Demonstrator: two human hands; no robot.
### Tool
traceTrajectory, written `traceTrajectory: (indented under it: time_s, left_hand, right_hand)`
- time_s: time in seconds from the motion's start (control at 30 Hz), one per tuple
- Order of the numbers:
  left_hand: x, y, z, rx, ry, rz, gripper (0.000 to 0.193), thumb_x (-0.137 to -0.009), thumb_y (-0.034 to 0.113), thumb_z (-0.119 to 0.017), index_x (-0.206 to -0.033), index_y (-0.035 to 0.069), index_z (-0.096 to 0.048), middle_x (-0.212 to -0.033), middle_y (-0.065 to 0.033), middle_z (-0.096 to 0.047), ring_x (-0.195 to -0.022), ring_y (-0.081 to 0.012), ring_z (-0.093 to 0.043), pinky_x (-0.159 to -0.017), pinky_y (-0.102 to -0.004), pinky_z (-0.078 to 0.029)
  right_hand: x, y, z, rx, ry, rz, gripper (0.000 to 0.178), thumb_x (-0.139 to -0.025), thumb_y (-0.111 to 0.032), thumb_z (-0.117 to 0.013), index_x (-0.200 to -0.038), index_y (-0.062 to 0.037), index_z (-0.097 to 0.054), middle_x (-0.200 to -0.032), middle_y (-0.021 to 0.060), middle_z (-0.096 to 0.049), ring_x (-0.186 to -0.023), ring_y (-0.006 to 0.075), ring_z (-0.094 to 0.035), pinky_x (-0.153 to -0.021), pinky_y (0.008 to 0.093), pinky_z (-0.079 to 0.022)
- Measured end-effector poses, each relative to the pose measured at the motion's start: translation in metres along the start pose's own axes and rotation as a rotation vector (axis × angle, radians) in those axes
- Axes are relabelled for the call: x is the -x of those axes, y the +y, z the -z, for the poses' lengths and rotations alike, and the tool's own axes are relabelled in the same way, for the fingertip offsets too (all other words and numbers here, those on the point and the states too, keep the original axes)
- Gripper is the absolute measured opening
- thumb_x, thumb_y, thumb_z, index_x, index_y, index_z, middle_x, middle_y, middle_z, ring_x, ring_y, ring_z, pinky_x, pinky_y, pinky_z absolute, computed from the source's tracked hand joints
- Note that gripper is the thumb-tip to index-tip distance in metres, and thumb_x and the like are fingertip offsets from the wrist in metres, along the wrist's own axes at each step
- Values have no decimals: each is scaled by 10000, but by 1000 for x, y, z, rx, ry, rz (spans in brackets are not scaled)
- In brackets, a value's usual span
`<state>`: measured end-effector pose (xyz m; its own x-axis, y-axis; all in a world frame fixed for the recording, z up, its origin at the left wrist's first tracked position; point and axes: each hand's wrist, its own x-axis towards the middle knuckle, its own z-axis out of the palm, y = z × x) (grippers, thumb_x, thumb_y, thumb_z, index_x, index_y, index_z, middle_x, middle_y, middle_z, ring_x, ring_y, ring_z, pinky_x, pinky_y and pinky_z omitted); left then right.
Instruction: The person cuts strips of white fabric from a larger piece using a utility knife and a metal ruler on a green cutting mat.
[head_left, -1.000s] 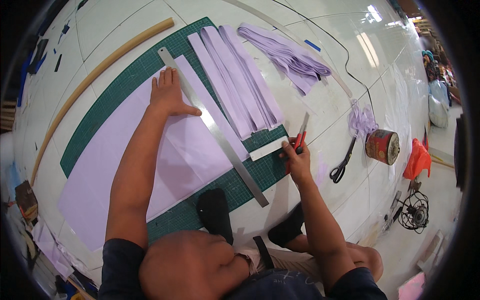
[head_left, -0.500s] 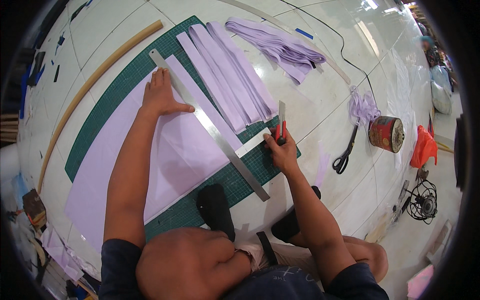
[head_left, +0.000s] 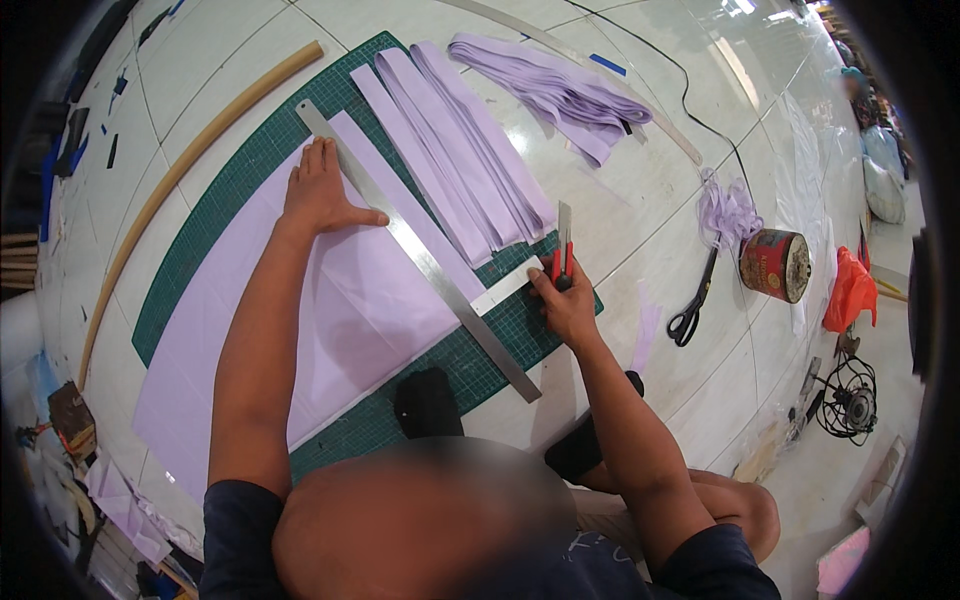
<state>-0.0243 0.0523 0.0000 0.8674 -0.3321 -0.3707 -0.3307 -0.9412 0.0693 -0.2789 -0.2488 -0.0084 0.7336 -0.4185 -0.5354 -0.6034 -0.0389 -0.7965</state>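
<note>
A large sheet of lilac fabric (head_left: 230,300) lies on a green cutting mat (head_left: 350,432). Across it runs a long steel ruler (head_left: 440,278), slanting from upper left to lower right. My left hand (head_left: 328,195) is spread flat beside the ruler's upper part, with the thumb resting on its edge. A red utility knife (head_left: 564,250) is gripped in my right hand (head_left: 570,310), blade pointing away from me. The same hand's thumb pins a short white ruler (head_left: 507,286), whose other end meets the long ruler near the fabric's edge.
Folded lilac strips (head_left: 460,150) lie on the mat's right, and a lilac bundle (head_left: 560,95) beyond. Black scissors (head_left: 692,305), a round tin (head_left: 772,266) and a red plastic bag (head_left: 850,292) are on the right. A curved wooden strip (head_left: 190,170) borders the left.
Both hands, the rulers and the knife hold nearly the same places. The view has shifted very slightly.
</note>
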Motion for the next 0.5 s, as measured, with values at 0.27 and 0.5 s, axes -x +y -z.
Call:
traceTrajectory:
  time_s: [0.27,0.5]
  left_hand:
    - [5,20,17,-101,-74,85,1521,-442,713,-863,-1552,-72,-181,-1626,-245,-198,-1521,-389,-172,-1206,-600,-124]
    - [15,27,24,-141,-123,97,1389,-538,677,-842,-1524,-99,-245,-1600,-237,-264,-1509,-375,-202,-1196,-623,-117]
  right_hand:
    - [-3,4,50,146,338,76,498,-921,-311,-742,-1271,-19,-542,-784,59,-637,-583,131,-593,-495,283,-483]
    - [-6,-59,-1,270,0,167,407,-1014,-311,-540,-1292,-31,-443,-835,188,-656,-712,314,-674,-677,433,-508]
